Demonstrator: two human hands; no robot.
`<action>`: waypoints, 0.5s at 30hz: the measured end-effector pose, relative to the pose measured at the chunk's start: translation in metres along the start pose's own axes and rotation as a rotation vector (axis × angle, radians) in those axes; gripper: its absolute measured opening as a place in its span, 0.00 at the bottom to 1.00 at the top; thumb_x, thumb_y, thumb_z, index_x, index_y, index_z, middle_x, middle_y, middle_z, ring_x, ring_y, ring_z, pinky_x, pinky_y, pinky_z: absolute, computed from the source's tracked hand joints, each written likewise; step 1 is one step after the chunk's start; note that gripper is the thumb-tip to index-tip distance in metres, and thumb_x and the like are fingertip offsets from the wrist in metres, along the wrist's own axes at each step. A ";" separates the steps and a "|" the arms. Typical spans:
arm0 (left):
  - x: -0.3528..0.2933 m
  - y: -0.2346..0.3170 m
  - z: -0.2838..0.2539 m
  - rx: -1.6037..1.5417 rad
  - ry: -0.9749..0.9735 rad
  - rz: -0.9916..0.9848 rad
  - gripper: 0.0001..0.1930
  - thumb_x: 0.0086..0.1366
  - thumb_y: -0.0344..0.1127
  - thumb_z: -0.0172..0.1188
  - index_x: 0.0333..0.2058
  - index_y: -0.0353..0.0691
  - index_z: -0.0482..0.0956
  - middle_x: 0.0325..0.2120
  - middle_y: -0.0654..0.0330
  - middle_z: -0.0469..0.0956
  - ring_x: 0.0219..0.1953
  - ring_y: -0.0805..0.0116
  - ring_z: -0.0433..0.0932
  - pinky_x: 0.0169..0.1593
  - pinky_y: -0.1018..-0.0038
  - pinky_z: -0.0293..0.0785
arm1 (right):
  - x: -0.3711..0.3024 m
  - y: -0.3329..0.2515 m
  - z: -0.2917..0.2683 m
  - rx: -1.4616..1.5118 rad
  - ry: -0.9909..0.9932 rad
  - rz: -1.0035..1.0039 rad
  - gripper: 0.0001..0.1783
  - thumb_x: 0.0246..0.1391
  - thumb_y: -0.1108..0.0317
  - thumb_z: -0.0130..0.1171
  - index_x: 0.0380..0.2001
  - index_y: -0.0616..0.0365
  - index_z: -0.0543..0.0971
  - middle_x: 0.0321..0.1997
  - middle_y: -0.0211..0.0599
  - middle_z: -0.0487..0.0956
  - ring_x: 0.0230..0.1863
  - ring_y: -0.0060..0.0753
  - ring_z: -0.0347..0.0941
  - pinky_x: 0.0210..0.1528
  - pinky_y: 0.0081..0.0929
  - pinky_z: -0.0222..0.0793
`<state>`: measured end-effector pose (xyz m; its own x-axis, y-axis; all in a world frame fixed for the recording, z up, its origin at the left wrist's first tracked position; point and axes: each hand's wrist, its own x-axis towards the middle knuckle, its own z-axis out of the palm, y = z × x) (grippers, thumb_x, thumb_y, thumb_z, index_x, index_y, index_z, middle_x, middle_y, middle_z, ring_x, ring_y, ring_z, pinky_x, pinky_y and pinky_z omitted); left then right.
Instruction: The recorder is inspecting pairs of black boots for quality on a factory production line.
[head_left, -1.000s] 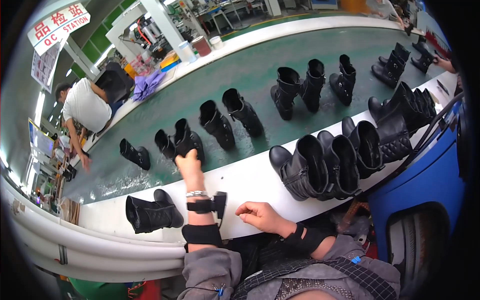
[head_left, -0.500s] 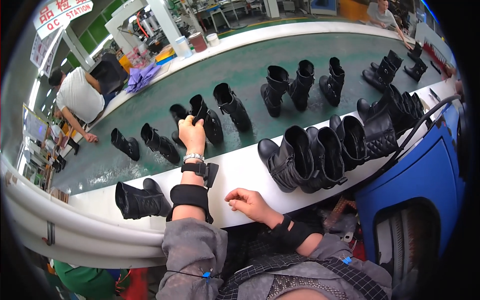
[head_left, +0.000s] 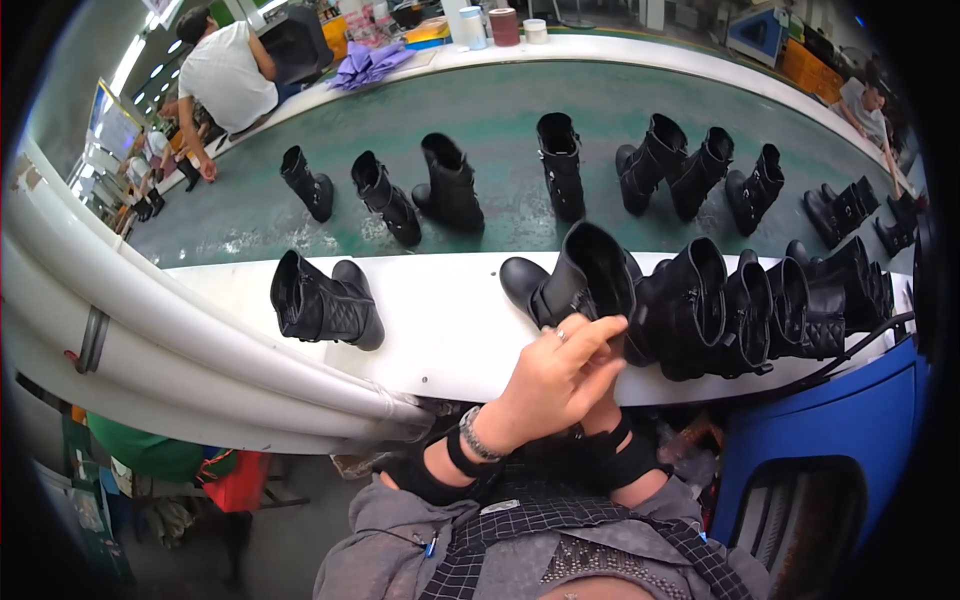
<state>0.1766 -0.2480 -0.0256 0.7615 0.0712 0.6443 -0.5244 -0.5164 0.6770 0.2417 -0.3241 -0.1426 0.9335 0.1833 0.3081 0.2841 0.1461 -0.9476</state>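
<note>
A black boot (head_left: 577, 268) stands upright on the white ledge (head_left: 445, 330), its shaft opening toward me. My left hand (head_left: 555, 385) is at the near side of its shaft, fingers closed together at the tips. Whatever lies between those fingertips is too small to make out. Just behind and below it is my right hand (head_left: 603, 412), mostly covered by the left, so its fingers cannot be read. Touching this boot on the right is another black boot (head_left: 690, 300) in a row of several. Apart on the left of the ledge stands a laced black boot (head_left: 325, 305).
Several black boots, one a buckled boot (head_left: 560, 165), stand on the green surface (head_left: 330, 235) beyond the ledge. White pipes (head_left: 180, 330) run at the left. A blue machine (head_left: 815, 420) with a black cable stands at the right. People (head_left: 228, 85) sit across the far side.
My left hand has brought a boot from the green surface onto the ledge, at the left end of the row. Both hands have come together beside it, and the view has shifted.
</note>
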 end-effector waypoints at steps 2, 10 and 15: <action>-0.023 -0.006 -0.004 -0.203 0.000 -0.139 0.25 0.52 0.26 0.67 0.50 0.32 0.72 0.34 0.56 0.76 0.35 0.68 0.79 0.38 0.75 0.78 | 0.016 -0.011 -0.009 -0.146 -0.102 0.030 0.29 0.39 0.62 0.72 0.46 0.59 0.74 0.41 0.42 0.78 0.43 0.36 0.77 0.46 0.33 0.72; -0.099 -0.067 -0.063 0.468 0.821 -0.384 0.38 0.56 0.27 0.60 0.62 0.28 0.50 0.64 0.41 0.47 0.67 0.49 0.47 0.68 0.55 0.40 | 0.033 -0.040 0.006 -0.010 -0.049 -0.006 0.21 0.43 0.68 0.69 0.42 0.64 0.78 0.43 0.36 0.80 0.44 0.29 0.76 0.49 0.26 0.71; -0.092 -0.094 -0.072 0.587 0.986 -0.500 0.44 0.58 0.30 0.61 0.64 0.24 0.41 0.65 0.33 0.41 0.69 0.43 0.41 0.70 0.58 0.33 | 0.025 -0.027 0.019 0.212 0.035 0.040 0.21 0.46 0.71 0.66 0.45 0.64 0.76 0.45 0.36 0.78 0.47 0.28 0.74 0.52 0.26 0.68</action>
<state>0.1286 -0.1444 -0.1228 0.0857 0.8462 0.5260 0.1817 -0.5323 0.8268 0.2527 -0.3050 -0.1073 0.9512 0.1594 0.2643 0.1982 0.3411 -0.9189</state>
